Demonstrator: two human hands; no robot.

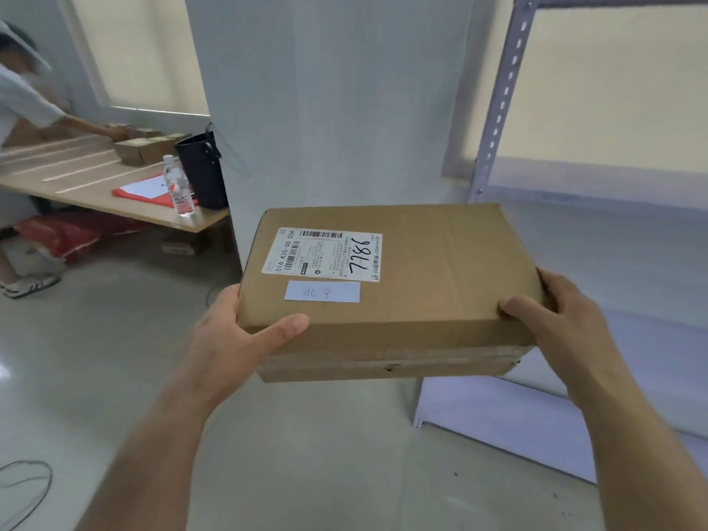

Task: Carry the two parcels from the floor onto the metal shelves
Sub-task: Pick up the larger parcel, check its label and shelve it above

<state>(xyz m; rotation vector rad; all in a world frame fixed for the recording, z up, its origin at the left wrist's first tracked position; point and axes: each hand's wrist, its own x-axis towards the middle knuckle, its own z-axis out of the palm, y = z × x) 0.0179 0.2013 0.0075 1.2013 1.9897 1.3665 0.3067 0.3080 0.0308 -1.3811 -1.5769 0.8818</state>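
A brown cardboard parcel (421, 277) with a white shipping label and a small white sticker on top is held in the air at chest height. My left hand (237, 335) grips its near left corner, thumb on top. At the near right corner my right hand (551, 320) does the same. The metal shelves (498, 109) stand to the right; a pale shelf board (613, 239) lies just beyond the parcel and a lower board (517, 415) sits below it. Only one parcel is in view.
A wooden table (115, 201) stands at the left with a water bottle (178, 187), a black bag (203, 170), red folder and small boxes. Another person leans over it. A white pillar (325, 109) is straight ahead. A cable lies on the floor at bottom left.
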